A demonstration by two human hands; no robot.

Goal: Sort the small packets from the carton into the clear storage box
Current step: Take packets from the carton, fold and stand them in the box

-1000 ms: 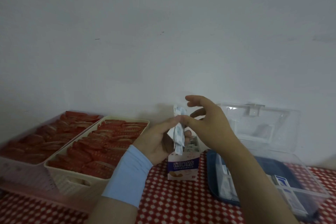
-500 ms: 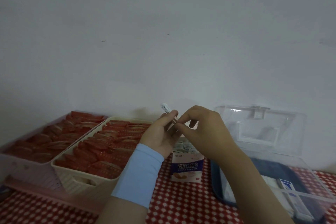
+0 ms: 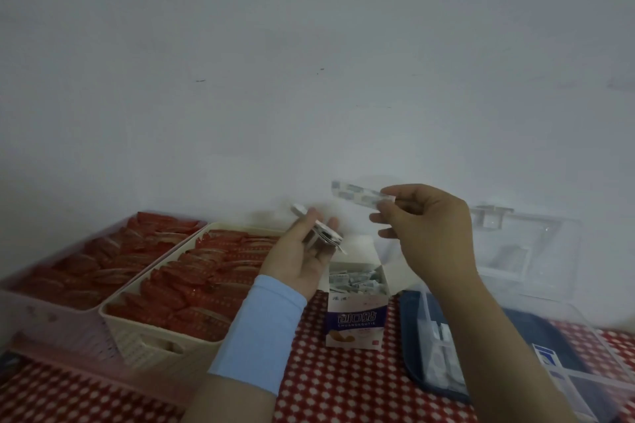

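A small open carton [image 3: 355, 323] with blue and white print stands on the checked cloth, with several small packets [image 3: 355, 282] showing inside it. My left hand [image 3: 302, 257] hovers above and left of the carton, holding a small stack of packets [image 3: 323, 237] between thumb and fingers. My right hand [image 3: 429, 233] is raised above the carton's right side, pinching one long white packet [image 3: 360, 196] that sticks out to the left. The clear storage box [image 3: 584, 385] lies at the right with its lid [image 3: 536, 251] standing open; my right forearm covers part of it.
Two baskets full of red packets stand at the left: a cream one [image 3: 151, 336] and a pink one [image 3: 51, 326]. A red and white checked cloth [image 3: 343, 388] covers the table. The storage box holds white packets [image 3: 439, 357] on a dark blue base. A plain wall rises behind.
My two hands were together above the carton; they have parted. The right hand has drawn one long packet up and to the right, while the left keeps the stack.
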